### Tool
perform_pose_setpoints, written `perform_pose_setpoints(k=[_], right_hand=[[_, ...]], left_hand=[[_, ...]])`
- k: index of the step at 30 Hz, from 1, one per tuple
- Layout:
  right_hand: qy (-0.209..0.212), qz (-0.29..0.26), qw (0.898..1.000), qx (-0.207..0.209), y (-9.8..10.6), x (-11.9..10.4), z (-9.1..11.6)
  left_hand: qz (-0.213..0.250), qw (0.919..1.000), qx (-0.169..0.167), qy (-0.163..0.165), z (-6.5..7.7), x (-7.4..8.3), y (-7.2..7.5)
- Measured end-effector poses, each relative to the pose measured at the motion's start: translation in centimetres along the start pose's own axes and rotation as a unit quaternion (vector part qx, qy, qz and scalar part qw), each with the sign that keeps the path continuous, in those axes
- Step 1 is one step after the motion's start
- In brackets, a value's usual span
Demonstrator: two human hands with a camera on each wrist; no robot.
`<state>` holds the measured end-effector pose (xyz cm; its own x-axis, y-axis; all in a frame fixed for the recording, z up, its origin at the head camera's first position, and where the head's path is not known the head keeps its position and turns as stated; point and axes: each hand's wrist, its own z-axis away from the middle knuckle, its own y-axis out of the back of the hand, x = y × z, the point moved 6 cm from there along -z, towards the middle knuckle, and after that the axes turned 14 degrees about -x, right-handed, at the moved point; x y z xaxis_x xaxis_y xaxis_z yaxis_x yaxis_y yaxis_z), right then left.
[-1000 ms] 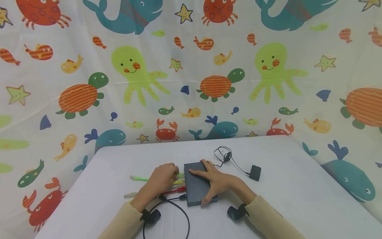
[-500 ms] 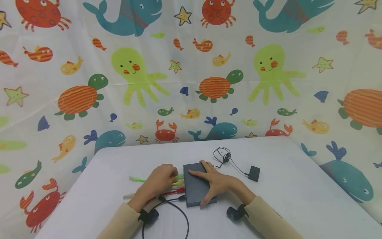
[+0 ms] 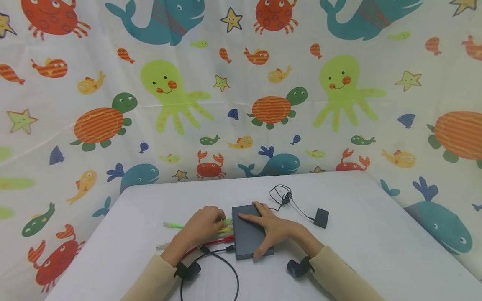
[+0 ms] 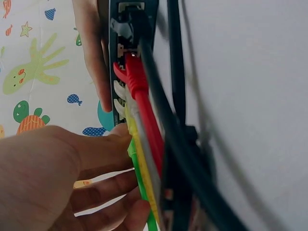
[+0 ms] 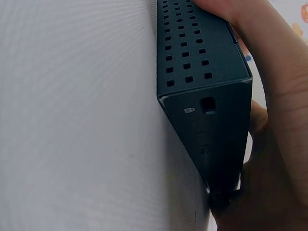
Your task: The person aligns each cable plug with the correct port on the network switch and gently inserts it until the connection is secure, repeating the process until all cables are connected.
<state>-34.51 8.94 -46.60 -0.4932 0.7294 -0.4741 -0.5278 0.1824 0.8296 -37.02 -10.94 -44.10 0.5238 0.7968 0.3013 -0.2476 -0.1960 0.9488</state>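
Observation:
A dark flat network switch (image 3: 246,240) lies on the white table, its row of ports facing left. My right hand (image 3: 276,230) grips it from above, thumb at the near edge and fingers spread over the top to the far edge. With my left hand (image 3: 205,221) I pinch the green network cable (image 4: 139,175) close by its plug, right at the far end of the port row. Beside it, a yellow cable (image 4: 137,139), a greyish one and a red cable (image 4: 139,86) run to the ports. A black cable (image 4: 156,91) enters the nearest port.
Behind the switch, a thin black cord (image 3: 287,196) lies coiled and leads to a black power adapter (image 3: 321,218) at the right. The black cable's loop (image 3: 236,278) spreads toward the near edge. A sea-animal curtain (image 3: 241,83) hangs behind the table.
Hardly anything differs: both hands keep their places at the green cable and on the switch. The left wrist has shifted slightly, and the head view has moved a little.

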Motion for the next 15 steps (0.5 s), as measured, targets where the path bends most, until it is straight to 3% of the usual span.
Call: perform_pose_setpoints(k=[8,15], right_hand=[[0.005,-0.004,1.000,-0.006,-0.28,0.14,0.03],[0.007,0.002,1.000,-0.002,0.02,0.23,0.11]], left_hand=[[0.000,0.9999,-0.013,0.004,0.11,0.02,-0.40],[-0.035,0.9993,-0.012,-0.003,0.09,0.36,-0.07]])
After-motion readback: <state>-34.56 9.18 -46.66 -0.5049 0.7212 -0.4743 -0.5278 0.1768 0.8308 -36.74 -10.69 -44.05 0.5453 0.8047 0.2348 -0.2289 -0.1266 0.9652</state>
